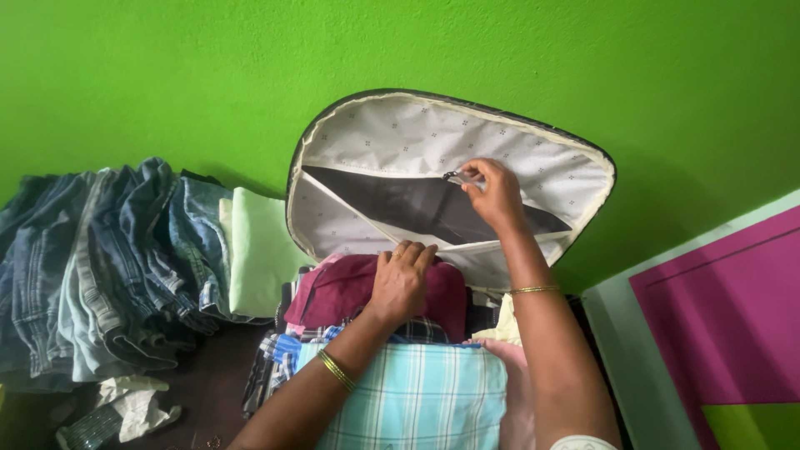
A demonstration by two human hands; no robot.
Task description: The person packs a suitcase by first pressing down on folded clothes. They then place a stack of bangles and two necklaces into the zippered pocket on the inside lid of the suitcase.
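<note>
The right hand (494, 193) is raised against the inside of the open suitcase lid (400, 133), its thumb and forefinger pinched shut on a small metal zipper pull (452, 176) that sits just left of the fingertips, at the upper edge of a dark mesh pocket (417, 204). That pocket gapes open below and to either side of the pinching fingers, running slantwise across the pale, patterned lining. A thin gold bangle (534, 290) circles the right wrist, well below the fingers. The left hand (402, 282) lies palm down, fingers together and slightly curled, pressing flat on a maroon garment (333, 287) at the top of the packed clothes; it grips nothing, only rests there. The fingertips of this hand reach the lower edge of the lid, just beneath the mesh pocket. Behind the left wrist, toward the person, lies a light blue checked cloth (417, 392), and a pair of gold bangles (336, 369) sits on the left forearm over it. Beside the maroon garment, right of the left fingers, a pale yellow piece (508, 321) peeks out. Far to the left of both hands, a stack of folded jeans (100, 267) stands against the green wall (167, 75), with a folded pale green cloth (258, 250) between the jeans and the suitcase. A crumpled white rag (133, 400) lies on the dark floor below the jeans.
</note>
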